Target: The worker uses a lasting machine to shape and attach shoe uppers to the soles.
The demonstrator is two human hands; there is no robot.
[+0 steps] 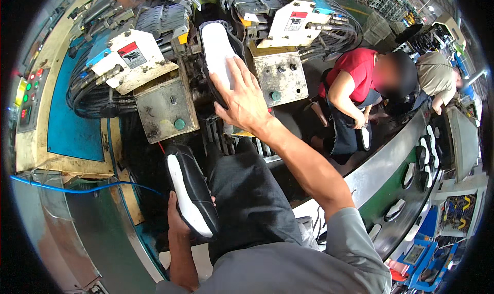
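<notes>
My left hand (177,217) is closed around a black shoe upper (198,188) with a white underside strip, held low beside my left leg. Ahead of me, a second shoe upper with a white sole-shaped bottom (216,42) sits bottom up in the machine (206,6), between its two side arms. On the near part of that white bottom lies my right hand (242,96), its fingers stretched out and slightly spread. The dark sides of this second upper show only as a rim around the white.
Worn control boxes (167,109) with green buttons flank the machine. A panel with lit buttons (28,101) stands at far left; a blue hose (87,190) crosses below. At right, a conveyor (381,211) carries several shoes, and a person in red (355,73) holds a shoe.
</notes>
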